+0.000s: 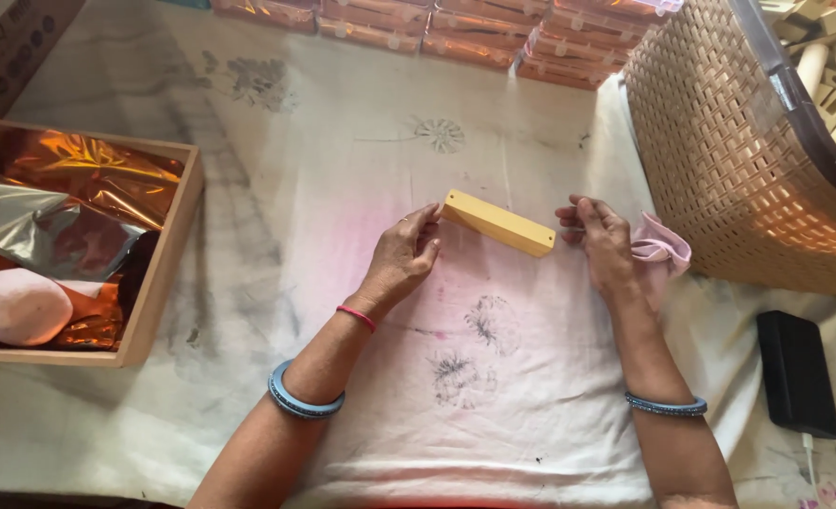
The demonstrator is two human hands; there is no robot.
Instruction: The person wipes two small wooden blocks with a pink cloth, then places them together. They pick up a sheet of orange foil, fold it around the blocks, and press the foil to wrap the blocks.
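We held the yellow block [498, 222] between our two hands, just above the cloth-covered surface [343, 170]. Our left hand [402, 256] pinched its near end with fingertips and thumb, and our right hand [599, 240] met the other end while also gripping a crumpled pink cloth [661, 247] against the palm.

We judged the block to be light and rigid, probably wood or something like it, since a fingertip grip at each end kept it level without sagging. Its faces looked smooth, so it might have slipped a little under a loose pinch. The two short ends seemed the best places to take it, or the long flat sides for a firmer hold. It did not look fragile.

The block was a long, narrow bar with square edges, an even mustard yellow all over, lying slanted from our left hand away down towards our right.

Beyond our right hand stood a woven basket [720, 160] of pale sticks. Well off past our left hand sat a wooden tray [168, 254] of copper foil.
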